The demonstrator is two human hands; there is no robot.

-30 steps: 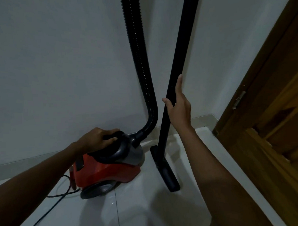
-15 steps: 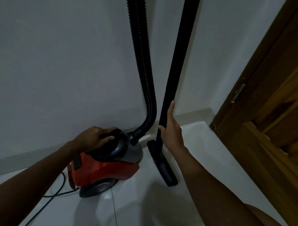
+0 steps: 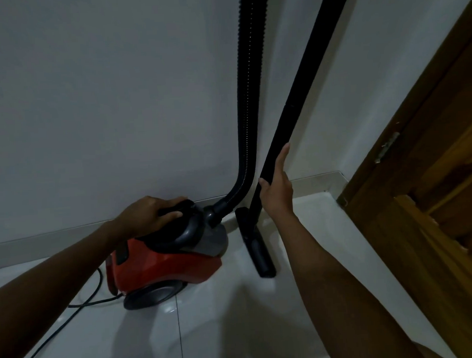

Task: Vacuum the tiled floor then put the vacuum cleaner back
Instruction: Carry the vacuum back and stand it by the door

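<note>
A red canister vacuum cleaner (image 3: 163, 266) stands on the white tiled floor (image 3: 209, 329) close to the wall. My left hand (image 3: 150, 215) grips its black carry handle on top. The ribbed black hose (image 3: 249, 97) rises from the canister along the wall. Beside it leans the black wand (image 3: 301, 94), with its floor nozzle (image 3: 255, 245) resting on the tiles. My right hand (image 3: 278, 187) lies against the lower wand, fingers straight along the tube and thumb on its other side.
A black power cord (image 3: 73, 310) trails from the canister's rear toward the lower left. A wooden door and frame (image 3: 424, 170) fill the right side. A grey skirting (image 3: 56, 238) runs along the white wall (image 3: 104, 103).
My right hand slid down the wand and has come back up a little. The canister and nozzle sit slightly nearer the wall. My left hand stays on the handle.
</note>
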